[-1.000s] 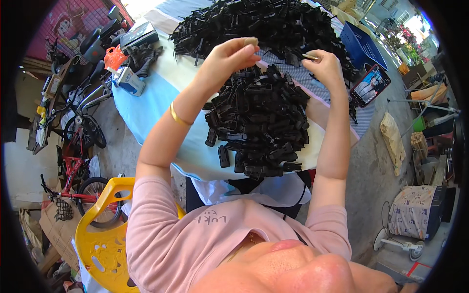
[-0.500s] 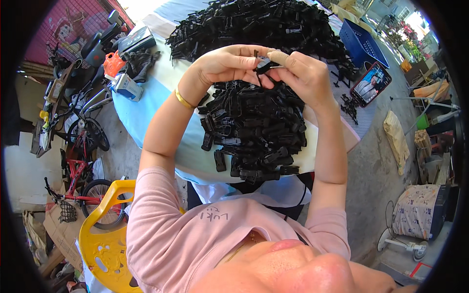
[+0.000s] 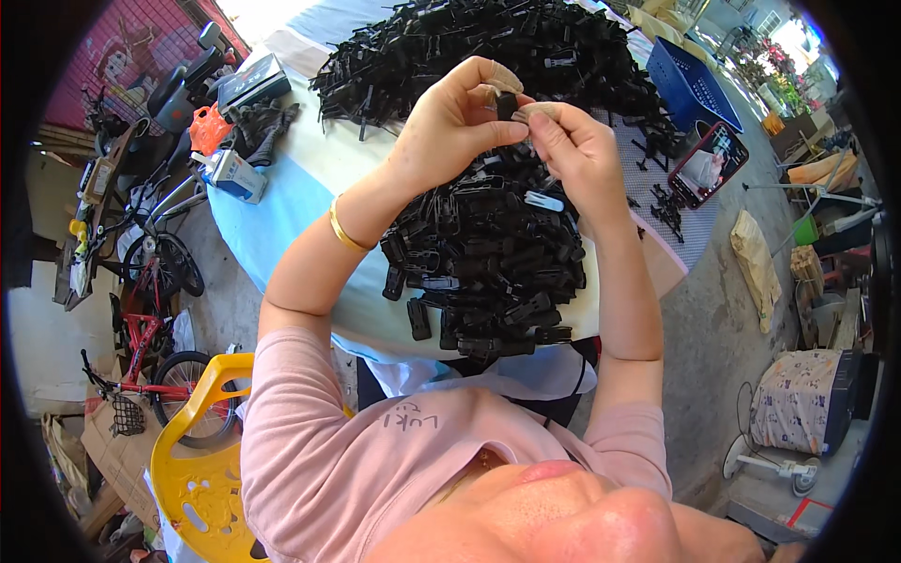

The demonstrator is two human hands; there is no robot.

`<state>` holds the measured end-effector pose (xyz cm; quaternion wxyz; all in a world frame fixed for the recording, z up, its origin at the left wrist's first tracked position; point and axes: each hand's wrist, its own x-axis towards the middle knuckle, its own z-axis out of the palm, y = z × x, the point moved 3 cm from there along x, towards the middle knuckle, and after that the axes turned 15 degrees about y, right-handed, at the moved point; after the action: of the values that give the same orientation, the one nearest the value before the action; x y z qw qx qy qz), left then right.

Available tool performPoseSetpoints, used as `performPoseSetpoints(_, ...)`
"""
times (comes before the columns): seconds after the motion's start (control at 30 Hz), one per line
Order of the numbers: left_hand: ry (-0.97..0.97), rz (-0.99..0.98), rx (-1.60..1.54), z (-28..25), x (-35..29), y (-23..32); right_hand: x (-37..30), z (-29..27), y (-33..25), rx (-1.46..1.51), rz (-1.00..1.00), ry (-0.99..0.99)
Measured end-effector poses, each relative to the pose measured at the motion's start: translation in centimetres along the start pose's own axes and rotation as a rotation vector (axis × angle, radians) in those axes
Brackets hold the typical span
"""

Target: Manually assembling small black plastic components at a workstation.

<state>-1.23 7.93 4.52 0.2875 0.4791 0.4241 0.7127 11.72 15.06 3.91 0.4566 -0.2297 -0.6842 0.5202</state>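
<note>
Above the piles my left hand [image 3: 449,120] pinches a small black plastic piece [image 3: 507,105] upright between its thumb and fingers. Close against it, my right hand [image 3: 580,155] is closed, its thumb and covered fingertip pressed together at the piece. Whether a second small part sits in that pinch is hidden. Tan coverings wrap some fingertips of both hands. Below the hands lies a near pile of black plastic clip-like pieces [image 3: 479,272], with one pale, shiny piece [image 3: 544,201] on it. A larger heap of thin black parts [image 3: 422,66] spreads beyond the hands.
On the table's right stand a blue plastic basket [image 3: 690,84] and a phone [image 3: 709,167] with a lit screen, near some loose black parts [image 3: 667,212]. At left are a small carton [image 3: 235,176] and a dark box [image 3: 255,83]. A yellow chair [image 3: 192,460] is at lower left.
Both hands have shifted slightly upward and turned. The black piece now stands upright in the left fingers. A pale piece now shows on the near pile below the right hand.
</note>
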Motion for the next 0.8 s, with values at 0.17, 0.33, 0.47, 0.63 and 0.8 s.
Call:
performPoseSetpoints(0.17,0.056,0.085,0.092,0.2,-0.4,0.7,-0.3,0.2,-0.4,0.016,-0.002,-0.022)
performPoseSetpoints(0.33,0.037,0.132,0.226,-0.5,-0.4,0.2,-0.6,0.5,-0.2,0.001,-0.06,0.005)
performPoseSetpoints(0.47,0.071,0.429,0.454,0.2,-1.0,1.0,-0.6,0.4,-0.3,0.045,-0.003,0.014)
performPoseSetpoints(0.63,0.17,0.368,0.6,1.0,-1.0,1.3,0.2,-0.4,-0.3,0.015,-0.019,0.085)
performPoseSetpoints(0.8,0.161,0.416,0.796,1.4,-1.8,1.4,-0.3,-0.3,-0.7,-0.211,-0.295,0.064)
